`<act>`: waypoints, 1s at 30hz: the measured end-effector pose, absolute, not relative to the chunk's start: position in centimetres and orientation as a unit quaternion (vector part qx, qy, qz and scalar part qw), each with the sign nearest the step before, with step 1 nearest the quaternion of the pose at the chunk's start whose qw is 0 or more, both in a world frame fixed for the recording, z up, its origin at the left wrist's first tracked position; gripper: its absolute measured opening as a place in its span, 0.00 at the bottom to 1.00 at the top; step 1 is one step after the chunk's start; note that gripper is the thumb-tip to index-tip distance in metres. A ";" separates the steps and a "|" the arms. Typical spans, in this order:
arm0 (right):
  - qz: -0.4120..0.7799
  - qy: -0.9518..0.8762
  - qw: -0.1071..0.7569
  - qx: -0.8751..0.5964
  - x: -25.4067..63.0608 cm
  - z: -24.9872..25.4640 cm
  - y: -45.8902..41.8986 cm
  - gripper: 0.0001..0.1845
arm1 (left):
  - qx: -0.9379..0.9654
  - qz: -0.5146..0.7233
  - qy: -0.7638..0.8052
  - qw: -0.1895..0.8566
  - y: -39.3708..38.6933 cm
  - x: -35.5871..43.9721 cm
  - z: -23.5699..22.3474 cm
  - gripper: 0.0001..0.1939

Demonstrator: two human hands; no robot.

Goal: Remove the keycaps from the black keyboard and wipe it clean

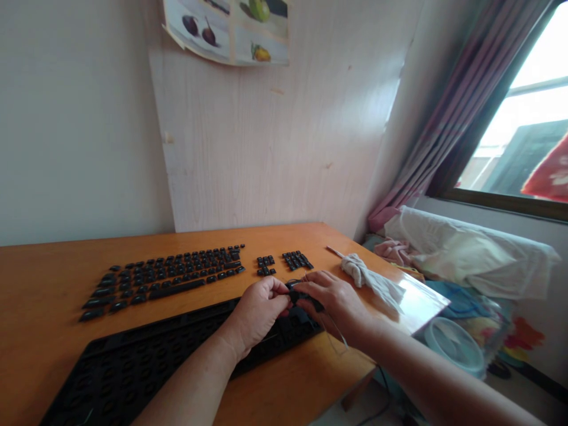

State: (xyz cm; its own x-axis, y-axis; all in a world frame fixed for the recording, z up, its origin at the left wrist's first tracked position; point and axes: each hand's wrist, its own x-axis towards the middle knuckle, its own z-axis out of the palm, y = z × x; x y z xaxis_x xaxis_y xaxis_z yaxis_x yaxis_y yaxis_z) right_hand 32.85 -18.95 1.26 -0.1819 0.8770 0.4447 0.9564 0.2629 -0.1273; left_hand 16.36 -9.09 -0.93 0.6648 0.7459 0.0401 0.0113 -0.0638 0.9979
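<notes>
My left hand [264,305] is closed in a pinch over the right end of a black keyboard base [177,337]. What its fingertips hold is too small to make out. My right hand [331,296] is closed around a small black object [317,303], right against the left fingertips. A thin pale strand [335,332] hangs below the right hand. The base lies at a slant along the near side of the table, its keycaps off, partly covered by my left forearm. Loose black keycaps [177,269] lie in rows behind it, with smaller groups [297,260] farther right.
A knotted grey-white cloth [370,281] lies on the wooden table [275,234] to the right, beside a thin rod [333,251]. Past the table's right edge stand a round clear container [455,346] and a pile of fabric [461,248]. A wall rises behind the table.
</notes>
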 end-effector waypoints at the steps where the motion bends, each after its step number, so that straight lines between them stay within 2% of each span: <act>1: -0.095 -0.766 0.210 -0.600 32.9 1.3 -18.8 0.15 | 0.664 0.294 0.284 0.626 -9.2 16.3 -0.8 0.09; 6: -0.109 -0.767 0.180 -0.606 33.3 1.3 -18.3 0.14 | 0.694 0.299 0.275 0.594 -9.1 16.3 -0.7 0.10; 8: -0.127 -0.747 0.179 -0.627 34.1 1.4 -17.9 0.14 | 0.744 0.326 0.289 0.507 -8.5 16.1 -1.1 0.12; 11: -0.148 -0.712 0.170 -0.665 35.9 1.8 -16.7 0.15 | 0.820 0.355 0.327 0.309 -7.7 15.8 -1.7 0.12; 14: -0.148 -0.705 0.132 -0.681 37.7 2.1 -15.1 0.14 | 0.866 0.303 0.351 0.185 -7.7 15.3 -2.0 0.13; 17: -0.140 -0.705 0.092 -0.689 39.0 2.2 -13.5 0.13 | 0.889 0.240 0.359 0.153 -8.2 15.1 -1.9 0.14; 21: -0.120 -0.724 0.052 -0.677 39.6 2.0 -12.2 0.14 | 0.898 0.218 0.357 0.134 -8.8 15.1 -1.7 0.14; 30: -0.089 -0.729 0.030 -0.679 40.1 0.8 -11.1 0.14 | 0.901 0.210 0.355 0.136 -9.0 15.0 -1.7 0.14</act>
